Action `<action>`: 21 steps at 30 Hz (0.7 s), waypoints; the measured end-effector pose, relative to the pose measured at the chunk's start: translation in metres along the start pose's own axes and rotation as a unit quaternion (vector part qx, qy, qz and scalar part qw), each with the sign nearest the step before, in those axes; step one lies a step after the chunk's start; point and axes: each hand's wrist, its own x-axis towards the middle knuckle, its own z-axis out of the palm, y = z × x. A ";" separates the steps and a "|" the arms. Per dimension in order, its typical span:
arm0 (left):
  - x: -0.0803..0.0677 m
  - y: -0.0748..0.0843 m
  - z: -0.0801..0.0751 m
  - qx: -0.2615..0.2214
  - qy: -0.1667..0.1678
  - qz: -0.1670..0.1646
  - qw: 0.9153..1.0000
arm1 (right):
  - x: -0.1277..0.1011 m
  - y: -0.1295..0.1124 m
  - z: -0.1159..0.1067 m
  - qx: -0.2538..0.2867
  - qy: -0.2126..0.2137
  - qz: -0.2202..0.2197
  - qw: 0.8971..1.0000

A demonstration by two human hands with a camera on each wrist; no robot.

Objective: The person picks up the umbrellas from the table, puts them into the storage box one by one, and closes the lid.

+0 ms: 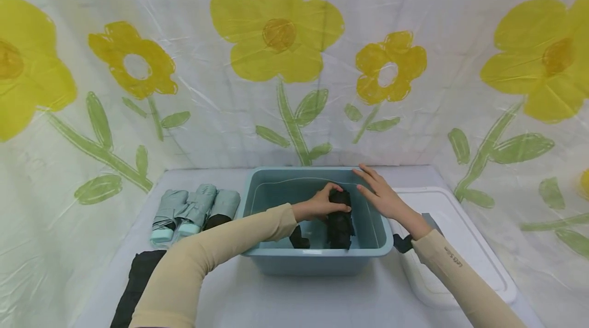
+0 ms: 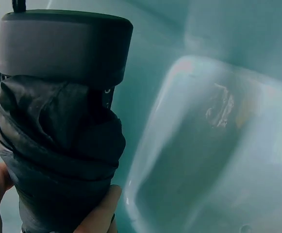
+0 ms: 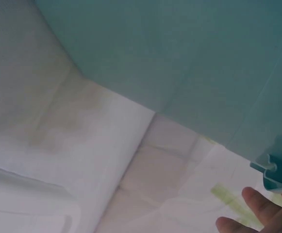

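Note:
A black folded umbrella is inside the blue-green bin, on its right side. My left hand grips it with the thumb and fingers on opposite sides. The left wrist view shows the umbrella's wide, flat-ended handle, a strap on it and loosely wrapped cloth. My right hand is at the bin's back right rim with its fingers extended, holding nothing. In the right wrist view, its fingertips are close to the rim; whether they touch is unclear.
Several pale green rolled umbrellas lie left of the bin, partly behind the left sleeve. Dark cloth lies nearer the front left. A white lid rests on the table at right, under the right forearm. A flower-printed curtain hangs behind.

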 end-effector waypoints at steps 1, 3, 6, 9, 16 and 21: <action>0.001 0.000 0.001 0.010 0.003 0.002 1.000 | 0.000 0.000 0.000 0.000 0.000 -0.001 1.000; 0.004 -0.001 0.005 0.036 0.013 0.006 0.999 | 0.001 0.000 -0.001 0.000 0.000 -0.002 1.000; 0.009 -0.005 0.012 0.080 0.027 0.015 0.996 | 0.001 0.001 -0.001 0.000 0.004 -0.003 1.000; 0.013 -0.010 0.019 0.100 0.038 0.017 0.994 | 0.001 0.001 0.000 0.002 0.003 -0.003 1.000; 0.018 -0.018 0.029 0.113 0.072 0.033 0.990 | 0.001 0.002 0.001 0.005 0.004 0.000 1.000; 0.024 -0.023 0.033 0.127 0.077 0.035 0.988 | 0.000 0.001 0.001 0.007 0.006 0.006 1.000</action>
